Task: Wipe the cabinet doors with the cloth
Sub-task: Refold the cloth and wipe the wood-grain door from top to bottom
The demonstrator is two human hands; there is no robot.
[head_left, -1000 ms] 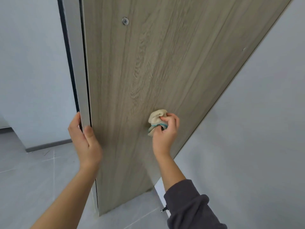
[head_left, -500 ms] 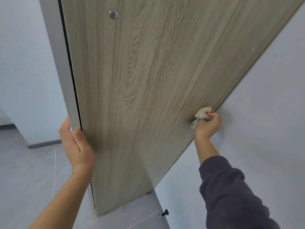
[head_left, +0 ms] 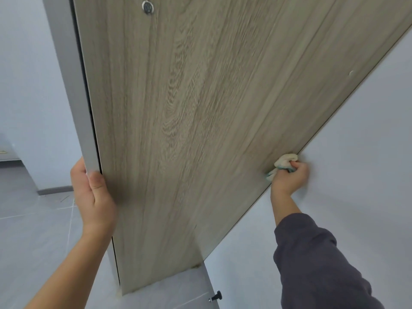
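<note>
A tall wood-grain cabinet door (head_left: pixel 200 108) stands open and fills the middle of the head view. My left hand (head_left: pixel 93 195) grips its grey outer edge (head_left: pixel 73 85), fingers behind and thumb on the wood face. My right hand (head_left: pixel 289 177) holds a bunched cream cloth with a teal border (head_left: pixel 284 162) and presses it against the door's right edge, where the door meets the pale wall.
A round metal fitting (head_left: pixel 147 7) sits near the door's top. A pale grey wall (head_left: pixel 345 152) runs along the right. A small black door stop (head_left: pixel 216 296) stands at the wall's base. Grey tiled floor (head_left: pixel 33 230) lies to the left, with a dark skirting board (head_left: pixel 54 189).
My right hand has swept the cloth across the door from its middle to the right edge and stayed there. My left hand keeps its grip on the door's edge.
</note>
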